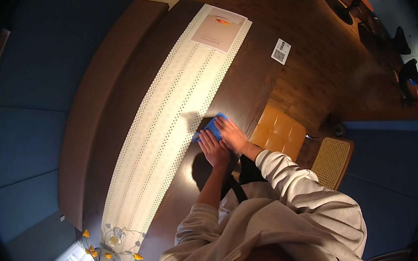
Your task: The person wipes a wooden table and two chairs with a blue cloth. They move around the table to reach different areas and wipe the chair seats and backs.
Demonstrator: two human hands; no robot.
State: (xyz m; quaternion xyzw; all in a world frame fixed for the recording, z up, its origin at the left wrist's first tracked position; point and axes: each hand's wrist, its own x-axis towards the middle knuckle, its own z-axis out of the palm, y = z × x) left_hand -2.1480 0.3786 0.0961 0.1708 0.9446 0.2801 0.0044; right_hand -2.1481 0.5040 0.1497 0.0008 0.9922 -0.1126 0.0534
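Note:
A folded blue cloth (213, 128) lies on the dark wooden table (177, 194), right at the near edge of a cream table runner. My left hand (214, 149) rests on the cloth's lower left part with its fingers stretched out. Slightly higher and to the right, my right hand (232, 135) presses on the same cloth, fingers also extended. The two hands are side by side, almost touching, and they hide part of the cloth. The patterned cream runner (155, 124) stretches lengthwise along the table under bright light.
A printed sheet (220, 29) lies on the runner's far end. A white card with a printed code (281, 51) sits by the table edge. A vase with orange-budded branches (106, 258) stands lower left. A tan tufted chair (278, 129) and a brown bench (103, 91) flank the table.

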